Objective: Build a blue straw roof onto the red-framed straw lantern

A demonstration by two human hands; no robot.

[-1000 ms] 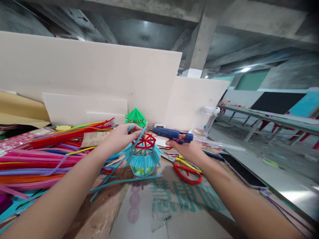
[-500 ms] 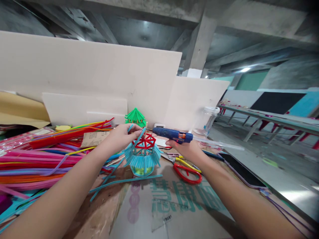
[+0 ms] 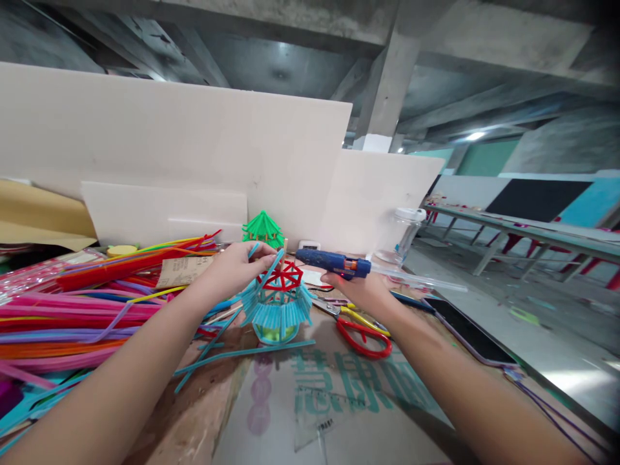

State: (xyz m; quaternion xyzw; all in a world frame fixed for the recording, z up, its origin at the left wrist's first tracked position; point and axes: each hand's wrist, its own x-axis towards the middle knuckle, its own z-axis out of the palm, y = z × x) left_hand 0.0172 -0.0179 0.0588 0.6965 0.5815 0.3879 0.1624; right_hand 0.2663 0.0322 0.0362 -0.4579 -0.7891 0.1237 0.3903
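A small pavilion-like model (image 3: 277, 310) with a light-blue skirt roof and a red lattice top stands on the table. Over its top left side, my left hand (image 3: 245, 261) pinches a light-blue pipe cleaner (image 3: 275, 265). My right hand (image 3: 361, 287) is wrapped around a blue hot glue gun (image 3: 329, 261), with a clear glue stick (image 3: 421, 279) jutting from its back. The gun's nozzle points left, just right of the model's top. Behind the model sits a green cone-shaped roof (image 3: 263, 227).
Bundles of coloured pipe cleaners (image 3: 72, 316) cover the left side. Red-handled scissors (image 3: 363, 336), a clear set square (image 3: 322, 416) and a phone (image 3: 469, 332) lie to the right and in front. A clear jar (image 3: 402, 236) and white boards (image 3: 194, 142) stand behind.
Both hands, the glue gun and the model stay nearly still. Only a very slight shift of the whole view shows.
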